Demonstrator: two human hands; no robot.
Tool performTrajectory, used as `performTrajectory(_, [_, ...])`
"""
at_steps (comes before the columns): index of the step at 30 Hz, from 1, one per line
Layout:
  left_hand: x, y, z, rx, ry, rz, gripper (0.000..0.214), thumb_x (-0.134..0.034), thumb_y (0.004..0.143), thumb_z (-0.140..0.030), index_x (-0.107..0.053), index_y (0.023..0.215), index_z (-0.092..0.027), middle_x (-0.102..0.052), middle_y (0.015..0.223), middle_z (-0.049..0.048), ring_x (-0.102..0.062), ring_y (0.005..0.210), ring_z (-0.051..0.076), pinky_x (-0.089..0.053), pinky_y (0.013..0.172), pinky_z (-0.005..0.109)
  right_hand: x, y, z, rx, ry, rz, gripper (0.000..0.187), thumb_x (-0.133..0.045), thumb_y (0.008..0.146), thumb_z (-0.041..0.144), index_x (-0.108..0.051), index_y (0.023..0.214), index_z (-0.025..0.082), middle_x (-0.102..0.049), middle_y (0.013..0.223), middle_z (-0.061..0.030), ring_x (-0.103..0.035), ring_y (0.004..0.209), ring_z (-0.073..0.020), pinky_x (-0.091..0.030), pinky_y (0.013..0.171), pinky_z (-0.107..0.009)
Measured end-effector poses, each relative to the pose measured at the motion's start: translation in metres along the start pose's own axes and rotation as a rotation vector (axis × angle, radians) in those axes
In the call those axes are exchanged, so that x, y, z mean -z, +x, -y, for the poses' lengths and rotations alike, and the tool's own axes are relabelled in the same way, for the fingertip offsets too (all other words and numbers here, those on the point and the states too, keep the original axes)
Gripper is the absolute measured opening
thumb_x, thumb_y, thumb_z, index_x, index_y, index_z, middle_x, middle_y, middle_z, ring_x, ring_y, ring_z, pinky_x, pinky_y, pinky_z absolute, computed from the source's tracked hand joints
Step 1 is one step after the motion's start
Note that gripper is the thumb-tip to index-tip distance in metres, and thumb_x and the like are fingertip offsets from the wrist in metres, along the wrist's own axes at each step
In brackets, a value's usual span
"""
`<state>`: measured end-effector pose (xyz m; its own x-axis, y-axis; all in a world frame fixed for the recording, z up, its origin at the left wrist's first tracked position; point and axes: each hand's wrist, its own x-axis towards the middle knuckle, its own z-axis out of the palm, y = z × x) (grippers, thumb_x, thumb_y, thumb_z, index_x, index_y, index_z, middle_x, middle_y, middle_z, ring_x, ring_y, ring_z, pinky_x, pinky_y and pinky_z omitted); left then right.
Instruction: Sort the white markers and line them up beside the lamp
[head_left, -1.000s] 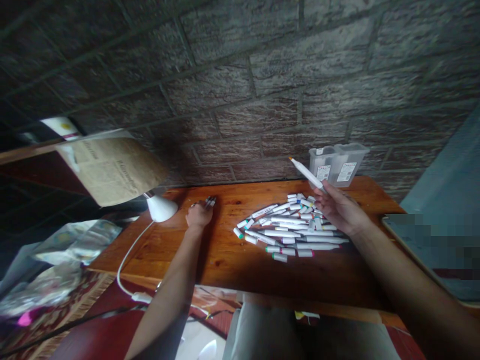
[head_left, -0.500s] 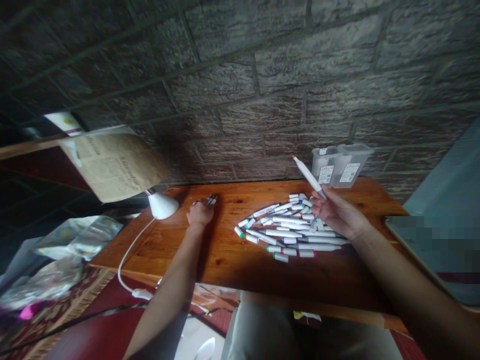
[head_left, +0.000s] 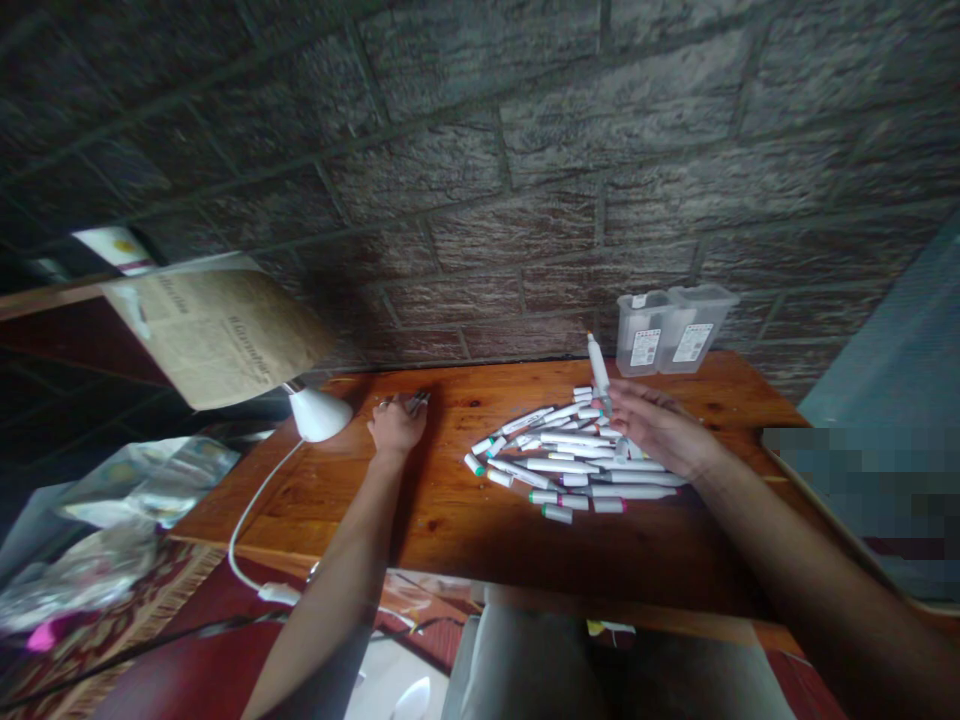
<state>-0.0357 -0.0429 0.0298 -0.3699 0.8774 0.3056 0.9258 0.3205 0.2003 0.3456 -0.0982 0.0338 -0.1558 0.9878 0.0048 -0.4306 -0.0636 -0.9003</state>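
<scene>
My right hand [head_left: 660,425] pinches an uncapped white marker [head_left: 598,362] by its lower end. The marker points up with its orange tip showing, tilted slightly left. Beneath and beside that hand spreads a pile of white markers [head_left: 566,466] and loose caps, with green, pink and other coloured ends. Part of the pile is hidden by my fingers. Over on the left of the desk, my left hand [head_left: 397,427] is closed around a small bunch of markers [head_left: 420,402]. Only their dark-tipped ends show past the fingers, so their number is unclear.
Two clear plastic cases [head_left: 667,332] stand against the brick wall at the back right. A lamp with a white base [head_left: 320,414] and paper shade [head_left: 225,330] stands left on the wooden desk [head_left: 450,540]. Its white cord hangs over the front edge, near plastic bags [head_left: 150,480].
My right hand has moved left and lowered the marker toward the pile, turning it more upright. My left hand keeps its place on the desk. The view has shifted slightly.
</scene>
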Motion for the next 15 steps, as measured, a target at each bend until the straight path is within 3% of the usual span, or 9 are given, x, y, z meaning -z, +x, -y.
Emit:
performTrajectory(3, [-0.002, -0.001, -0.008, -0.165, -0.118, -0.082, 0.036, -0.048, 0.091, -0.04, -0.066, 0.112, -0.017, -0.067, 0.115, 0.0132, -0.059, 0.111, 0.027, -0.045, 0.096, 0.037, -0.003, -0.001, -0.003, -0.02, -0.008, 0.016, 0.034, -0.086, 0.059, 0.035, -0.072, 0.088, 0.024, -0.073, 0.081, -0.0007, -0.064, 0.069, -0.0113, -0.048, 0.064, -0.024])
performTrajectory(9, [-0.005, -0.012, -0.026, -0.455, -0.386, 0.011, 0.031, -0.046, 0.091, -0.037, -0.069, 0.099, -0.017, -0.071, 0.105, 0.0074, -0.064, 0.099, 0.02, -0.047, 0.092, 0.029, -0.002, 0.001, -0.013, 0.028, -0.129, 0.033, 0.038, -0.084, 0.061, 0.04, -0.073, 0.095, 0.023, -0.073, 0.081, -0.0017, -0.064, 0.07, -0.0129, -0.047, 0.063, -0.025])
performTrajectory(12, [-0.001, -0.021, -0.035, -0.522, -0.512, 0.028, 0.032, -0.047, 0.092, -0.039, -0.069, 0.097, -0.017, -0.072, 0.103, 0.0069, -0.065, 0.096, 0.019, -0.048, 0.088, 0.027, 0.0, 0.003, -0.015, 0.099, -0.166, 0.012, 0.037, -0.082, 0.065, 0.037, -0.074, 0.098, 0.024, -0.073, 0.08, -0.0002, -0.062, 0.069, -0.0111, -0.045, 0.062, -0.024])
performTrajectory(15, [0.01, -0.032, -0.057, -0.514, -0.674, 0.046, 0.034, -0.05, 0.091, -0.043, -0.069, 0.097, -0.016, -0.072, 0.102, 0.0072, -0.065, 0.094, 0.019, -0.049, 0.082, 0.026, -0.001, 0.003, -0.014, 0.148, -0.183, -0.001, 0.035, -0.082, 0.066, 0.036, -0.074, 0.098, 0.023, -0.073, 0.08, -0.0001, -0.061, 0.067, -0.0107, -0.046, 0.063, -0.024])
